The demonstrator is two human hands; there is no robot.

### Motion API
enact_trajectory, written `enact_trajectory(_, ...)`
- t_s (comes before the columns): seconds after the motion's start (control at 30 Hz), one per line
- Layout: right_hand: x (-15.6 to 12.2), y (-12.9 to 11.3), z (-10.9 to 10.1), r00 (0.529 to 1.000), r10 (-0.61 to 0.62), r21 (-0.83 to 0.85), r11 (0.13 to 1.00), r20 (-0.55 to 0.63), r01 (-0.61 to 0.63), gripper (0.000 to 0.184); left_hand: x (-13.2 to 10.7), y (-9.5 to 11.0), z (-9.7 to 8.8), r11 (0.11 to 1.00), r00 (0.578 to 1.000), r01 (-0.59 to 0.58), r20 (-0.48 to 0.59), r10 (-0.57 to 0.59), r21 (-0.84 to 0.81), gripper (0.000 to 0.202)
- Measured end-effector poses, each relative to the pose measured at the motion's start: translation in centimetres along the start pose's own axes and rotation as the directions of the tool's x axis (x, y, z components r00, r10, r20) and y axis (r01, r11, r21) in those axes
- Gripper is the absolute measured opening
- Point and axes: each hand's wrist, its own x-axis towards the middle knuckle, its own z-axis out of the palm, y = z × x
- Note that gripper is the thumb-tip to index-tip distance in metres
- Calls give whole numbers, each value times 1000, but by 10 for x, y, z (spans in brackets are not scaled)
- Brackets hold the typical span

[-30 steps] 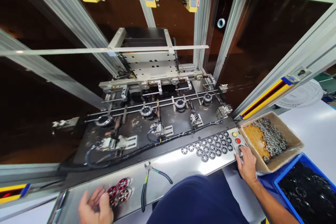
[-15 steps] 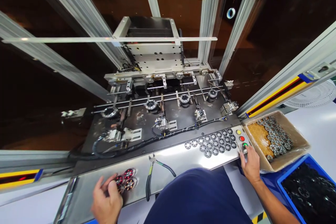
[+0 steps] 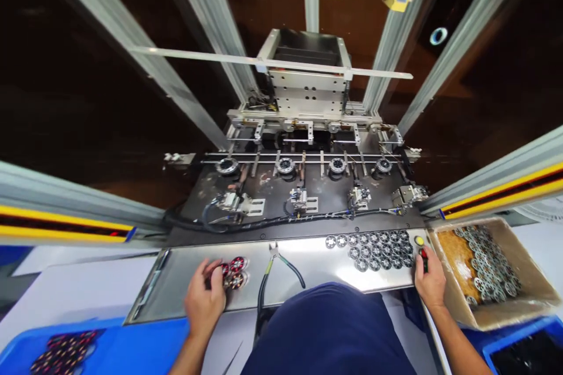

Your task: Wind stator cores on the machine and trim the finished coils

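Observation:
My left hand (image 3: 204,296) is at the left of the metal ledge, its fingers curled around the near side of a cluster of wheel-shaped motor stators (image 3: 237,263) with red and copper windings; part of the cluster is hidden by the fingers. On the button box at the ledge's right end, my right hand (image 3: 431,281) rests with thumb and fingers apart, holding nothing. It covers the lower buttons beside the red button (image 3: 423,253); the yellow button (image 3: 419,241) shows above. Between the hands lie cutting pliers (image 3: 273,255) with open handles and several rows of grey-black stators (image 3: 378,249).
Behind the ledge stands a machine with several round fixtures (image 3: 285,167), clamps and cables. A cardboard box (image 3: 545,290) of metal stators is at right, above a blue bin (image 3: 488,354). Another blue bin (image 3: 141,343) holds wound parts at lower left. Yellow sensor bars (image 3: 65,225) flank both sides.
The camera view has turned left, so the scene sits further right and the blue bin at lower left shows. My right hand covers the green button, which was partly visible under a fingertip.

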Motion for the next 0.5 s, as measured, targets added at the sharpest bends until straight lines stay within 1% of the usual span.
enact_trajectory(0.23,3,6,3,999,-43,25,999,-2,43,58,-1,0,3,1000,1000,-24,-12,23,-14,44)
enact_trajectory(0.5,7,11,2,996,-91,18,996,-9,91,62,-1,-5,6,998,998,-59,-12,59,-27,40)
